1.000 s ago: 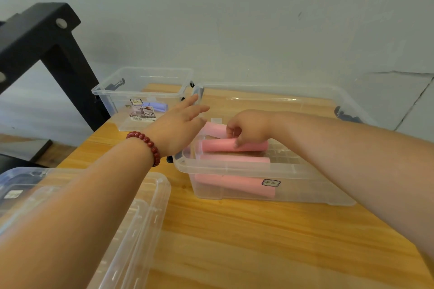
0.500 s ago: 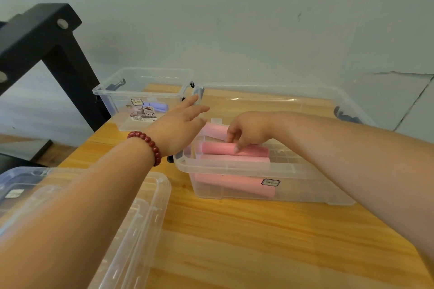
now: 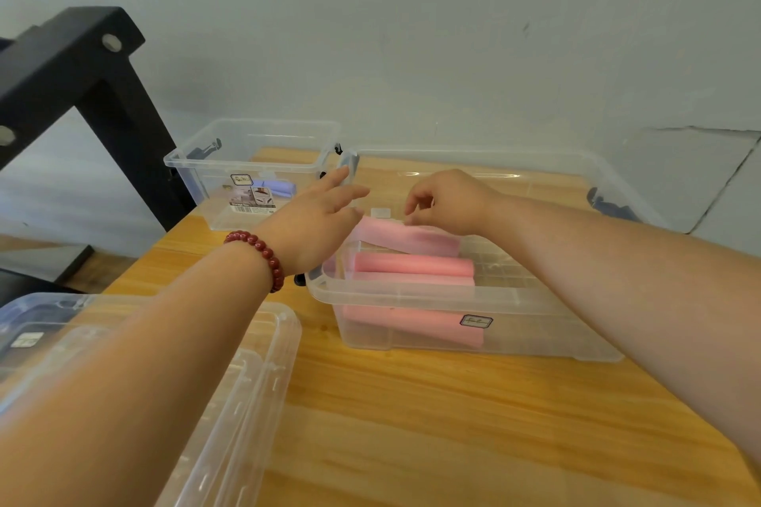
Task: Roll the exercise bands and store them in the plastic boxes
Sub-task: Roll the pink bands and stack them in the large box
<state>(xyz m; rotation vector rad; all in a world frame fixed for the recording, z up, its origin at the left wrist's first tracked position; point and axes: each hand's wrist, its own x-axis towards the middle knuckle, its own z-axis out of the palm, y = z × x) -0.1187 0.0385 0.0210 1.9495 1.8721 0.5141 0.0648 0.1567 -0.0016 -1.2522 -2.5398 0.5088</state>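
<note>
The big clear box (image 3: 453,292) has a small sticker (image 3: 475,321) on its front, but the writing is too tiny to read. The small clear box (image 3: 247,136) behind it on the left has a sticker and a picture label with a bar code (image 3: 251,203), and those words are too small too. There are two open boxes. A clear lid (image 3: 267,362) lies at the near left with a white sticker on it. In the big box lie rolled pink bands (image 3: 412,264): three show above the rim, and more pink shows through the front wall. One purple band (image 3: 276,187) lies in the small box. The left hand (image 3: 317,218), with a red bead bracelet (image 3: 263,255) on its wrist, is flat with straight fingers over the big box's left end and holds nothing. The right hand (image 3: 449,202) has curled fingers, with the tips on the top pink band (image 3: 407,237); I cannot tell if it is pinching it. Everything sits on a yellow wood counter (image 3: 453,424). Behind is a gray wall (image 3: 412,33), and a black metal frame (image 3: 103,86) stands at the left.
</note>
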